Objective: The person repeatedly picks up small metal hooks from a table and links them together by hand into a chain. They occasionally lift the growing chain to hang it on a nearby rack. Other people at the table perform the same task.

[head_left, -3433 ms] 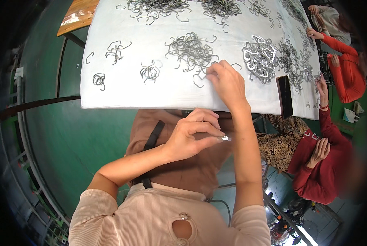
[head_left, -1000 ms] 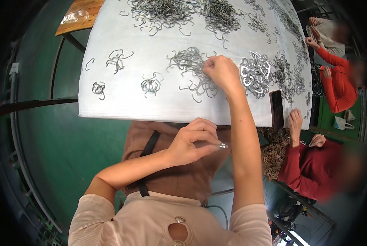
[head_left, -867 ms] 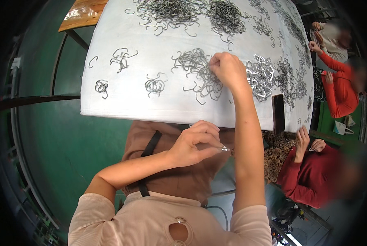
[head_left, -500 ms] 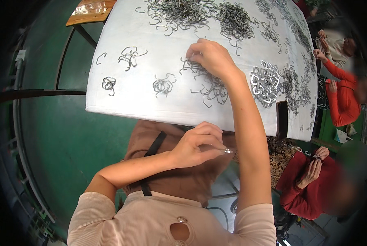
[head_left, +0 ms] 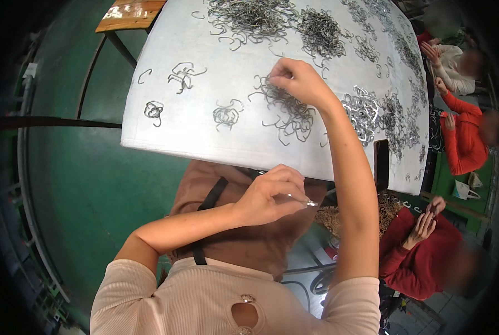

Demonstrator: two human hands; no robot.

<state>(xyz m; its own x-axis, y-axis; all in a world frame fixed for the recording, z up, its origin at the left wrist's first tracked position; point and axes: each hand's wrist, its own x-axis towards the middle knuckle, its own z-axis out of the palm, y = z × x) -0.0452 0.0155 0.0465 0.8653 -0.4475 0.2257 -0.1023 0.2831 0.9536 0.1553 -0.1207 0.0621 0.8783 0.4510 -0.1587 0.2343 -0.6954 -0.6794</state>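
Hands: right (head_left: 297,84) on hooks (head_left: 286,109), table edge (head_left: 205,153) near.

Seen from above, a person's right hand (head_left: 297,82) reaches out over a white table (head_left: 205,72), its fingertips down in a loose cluster of grey bent-wire hooks (head_left: 286,111). The left hand (head_left: 269,195) is held closer to the body, below the table's near edge, with thumb and fingers pinched on a thin metal piece (head_left: 302,199). Smaller hook clusters (head_left: 227,114) lie to the left, a large heap (head_left: 255,14) lies at the far side, and two other people in red sleeves (head_left: 414,251) sit along the right of the table.
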